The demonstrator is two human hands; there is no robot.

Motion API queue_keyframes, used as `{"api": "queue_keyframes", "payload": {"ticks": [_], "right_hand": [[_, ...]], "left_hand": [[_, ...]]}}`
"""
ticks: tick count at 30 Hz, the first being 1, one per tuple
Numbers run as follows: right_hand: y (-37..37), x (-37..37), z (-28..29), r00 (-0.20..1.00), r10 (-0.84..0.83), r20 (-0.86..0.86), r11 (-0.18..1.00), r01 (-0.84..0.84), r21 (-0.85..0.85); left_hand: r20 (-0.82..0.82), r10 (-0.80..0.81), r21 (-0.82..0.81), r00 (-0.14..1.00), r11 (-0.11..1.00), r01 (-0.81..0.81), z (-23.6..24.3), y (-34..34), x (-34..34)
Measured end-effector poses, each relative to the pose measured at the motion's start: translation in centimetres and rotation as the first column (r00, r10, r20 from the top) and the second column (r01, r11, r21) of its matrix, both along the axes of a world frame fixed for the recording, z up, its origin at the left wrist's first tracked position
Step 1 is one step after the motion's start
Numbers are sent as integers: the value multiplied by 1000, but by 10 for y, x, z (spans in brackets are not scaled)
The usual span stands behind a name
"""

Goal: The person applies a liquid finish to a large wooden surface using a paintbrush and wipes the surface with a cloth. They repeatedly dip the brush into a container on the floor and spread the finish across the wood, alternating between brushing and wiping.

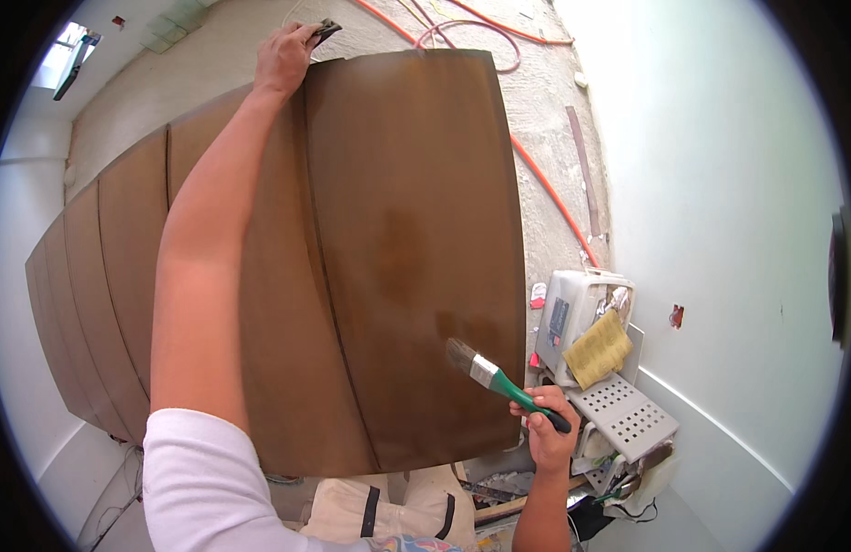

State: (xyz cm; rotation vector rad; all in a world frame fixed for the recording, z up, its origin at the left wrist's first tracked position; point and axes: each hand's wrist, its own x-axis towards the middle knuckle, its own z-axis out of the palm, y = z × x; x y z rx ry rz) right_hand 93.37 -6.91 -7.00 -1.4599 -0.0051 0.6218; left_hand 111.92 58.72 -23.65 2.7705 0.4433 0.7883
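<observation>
Your right hand (551,431) grips green-handled brush (504,383) over brown panel (411,152); left hand (284,61) pinches dark object (327,30) (kind unclear).

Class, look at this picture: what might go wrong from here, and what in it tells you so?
The left hand reaches across the panels, so the bare arm might smudge them. The brush in the right hand might leave streaks near the uneven dark patches. The yellow sheet, lying tilted on the box, might slide off.
</observation>
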Motion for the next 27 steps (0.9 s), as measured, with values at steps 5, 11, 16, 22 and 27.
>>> {"api": "queue_keyframes", "payload": {"ticks": [5, 11, 16, 22, 27], "right_hand": [[-15, 0, 3, 1000, -12, 11, 1000, 12, -18], [-44, -7, 16, 997, -11, 77, 997, 6, 74], [-94, -25, 29, 990, 34, 140, 992, -50, 119], [-146, -48, 49, 989, 54, 139, 985, -75, 154], [-168, -59, 54, 991, 51, 126, 983, -72, 172]], "left_hand": [[-145, -140, 23, 980, 989, 145, 9, -58, -34], [-193, -156, -60, 969, 987, 147, 29, -207, -172], [-250, -265, -191, 931, 956, 221, 64, -376, -333], [-409, -443, -395, 798, 874, 283, 98, -526, -483], [-380, -717, -576, 584, 677, 457, 110, -563, -519]]}}
